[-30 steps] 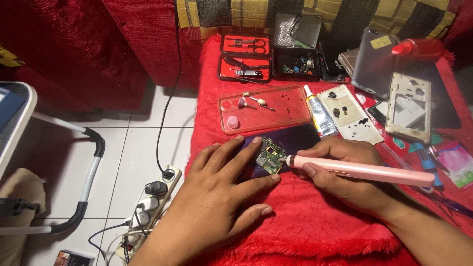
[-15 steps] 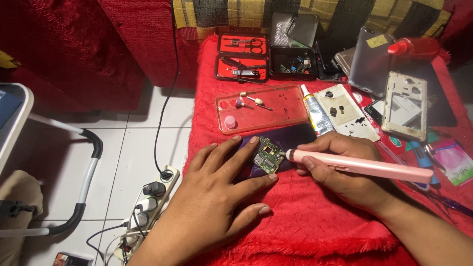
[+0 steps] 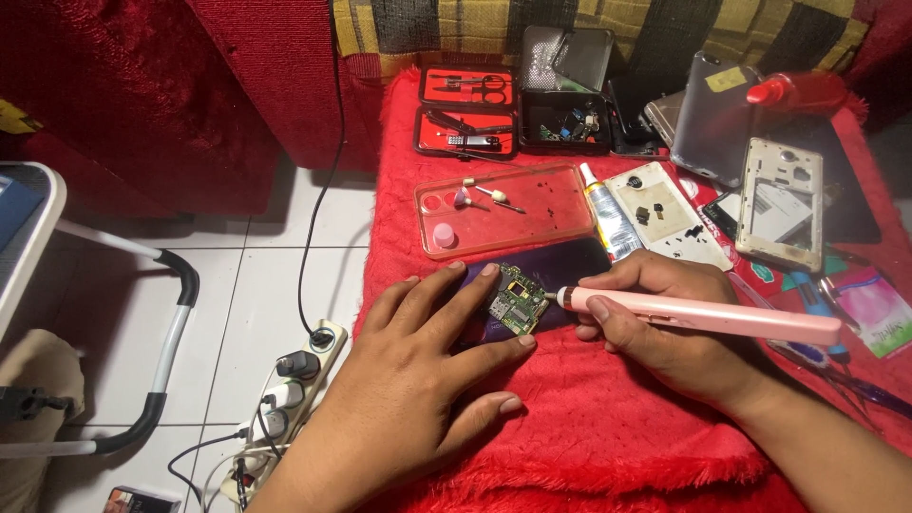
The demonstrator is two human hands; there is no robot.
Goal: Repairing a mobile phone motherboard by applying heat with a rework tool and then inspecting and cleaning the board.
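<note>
A small green circuit board [image 3: 514, 306] lies on a dark phone back [image 3: 560, 261] on the red fuzzy cloth [image 3: 589, 437]. My left hand [image 3: 418, 380] lies flat beside it, with index and middle fingertips holding the board's left edge down. My right hand [image 3: 665, 323] grips a pink pen-shaped tool [image 3: 703, 314], and the tool's tip touches the board's right edge.
Behind the board sit a clear red phone case [image 3: 503, 207] with small bits in it, a glue tube [image 3: 600, 207], a white phone frame [image 3: 665, 214], another frame [image 3: 779, 204] and two open tool cases [image 3: 467, 112]. A power strip [image 3: 285, 399] lies on the tiled floor at the left.
The view has shifted slightly. Both hands stay on the board, with the pink tool's tip still at its right edge.
</note>
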